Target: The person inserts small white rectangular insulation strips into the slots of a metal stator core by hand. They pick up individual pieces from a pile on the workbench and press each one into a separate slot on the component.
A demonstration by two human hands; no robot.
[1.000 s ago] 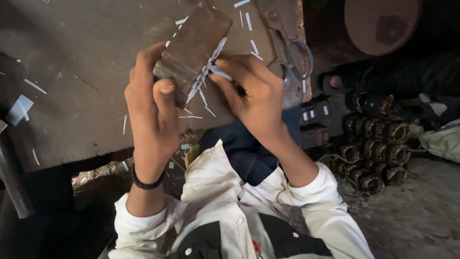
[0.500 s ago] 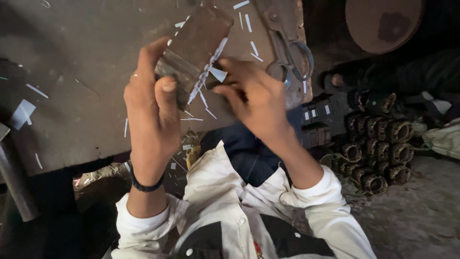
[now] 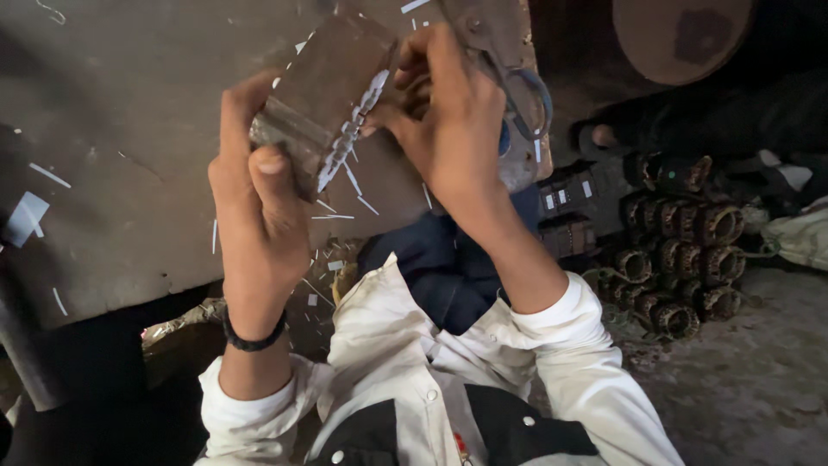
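Metal block (image 3: 323, 95) in left hand (image 3: 259, 198); right hand (image 3: 453, 112) touching.

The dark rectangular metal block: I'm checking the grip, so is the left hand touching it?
Touching. The head view shows the left hand wrapped around the dark rectangular metal block, thumb pressed on its near face, fingers behind it.

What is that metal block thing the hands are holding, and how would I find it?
Start at the big grey worktable strewn with white slivers. Above its far part, the left hand wraps around a brown rusty metal block, while the right hand touches its edge. Unlike the round wound coils stacked on the floor, it is boxy, with a row of white strips poking from one side.
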